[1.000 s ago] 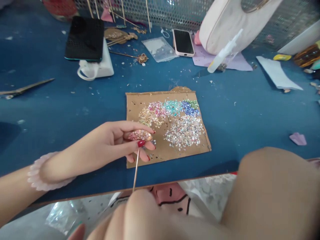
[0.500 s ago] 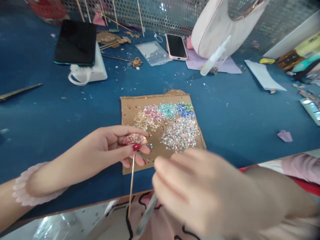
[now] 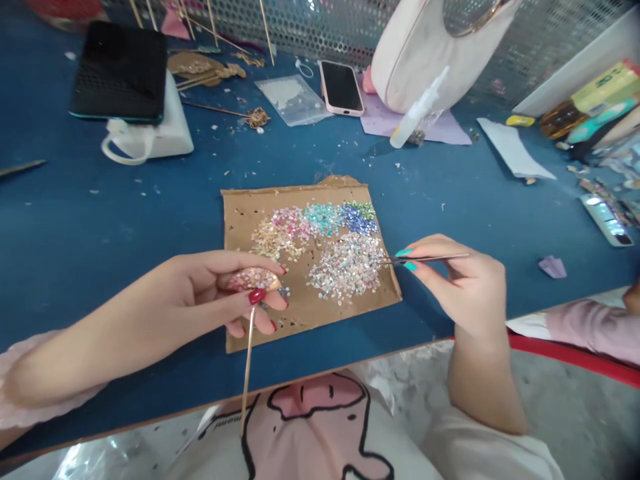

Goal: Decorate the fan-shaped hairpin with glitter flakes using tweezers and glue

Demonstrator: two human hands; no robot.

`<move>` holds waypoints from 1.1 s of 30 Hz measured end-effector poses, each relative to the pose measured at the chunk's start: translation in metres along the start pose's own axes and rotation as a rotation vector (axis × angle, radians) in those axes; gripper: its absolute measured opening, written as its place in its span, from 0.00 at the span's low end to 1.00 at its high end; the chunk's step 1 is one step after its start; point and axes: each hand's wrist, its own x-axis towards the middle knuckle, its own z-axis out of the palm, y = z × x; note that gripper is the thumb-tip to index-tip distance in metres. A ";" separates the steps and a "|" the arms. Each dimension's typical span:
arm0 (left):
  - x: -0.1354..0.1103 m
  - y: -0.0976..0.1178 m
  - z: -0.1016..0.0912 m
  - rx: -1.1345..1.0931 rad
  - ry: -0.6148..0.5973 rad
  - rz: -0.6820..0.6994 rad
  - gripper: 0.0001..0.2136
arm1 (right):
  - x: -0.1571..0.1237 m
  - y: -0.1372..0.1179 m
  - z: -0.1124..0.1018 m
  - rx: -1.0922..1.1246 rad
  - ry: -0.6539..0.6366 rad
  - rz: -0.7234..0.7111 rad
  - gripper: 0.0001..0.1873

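Right hand [image 3: 473, 288] pinches tweezers [image 3: 430, 258], long axis crosswise, tips leftward at the right edge of silvery sequins [image 3: 346, 268]. Left hand [image 3: 197, 297], farther off, grips sequinned ornament [image 3: 253, 279] above cardboard [image 3: 313, 315], stick [image 3: 247, 373] toward body.

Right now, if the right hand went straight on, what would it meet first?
The tweezers in the right hand would probably meet the silvery sequins first; whether the tips already touch them is unclear.
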 end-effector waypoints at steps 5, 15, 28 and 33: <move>0.000 0.000 0.002 -0.033 -0.023 -0.009 0.12 | -0.003 0.002 0.002 -0.077 0.099 0.008 0.04; -0.001 0.000 0.002 -0.006 -0.043 0.007 0.14 | -0.005 0.003 0.000 -0.086 0.018 -0.010 0.04; 0.003 -0.011 -0.003 0.064 -0.066 0.021 0.19 | -0.006 0.002 0.004 -0.044 0.040 -0.008 0.05; 0.001 -0.008 -0.004 0.068 -0.071 0.030 0.18 | -0.006 0.003 0.004 -0.065 0.033 0.004 0.06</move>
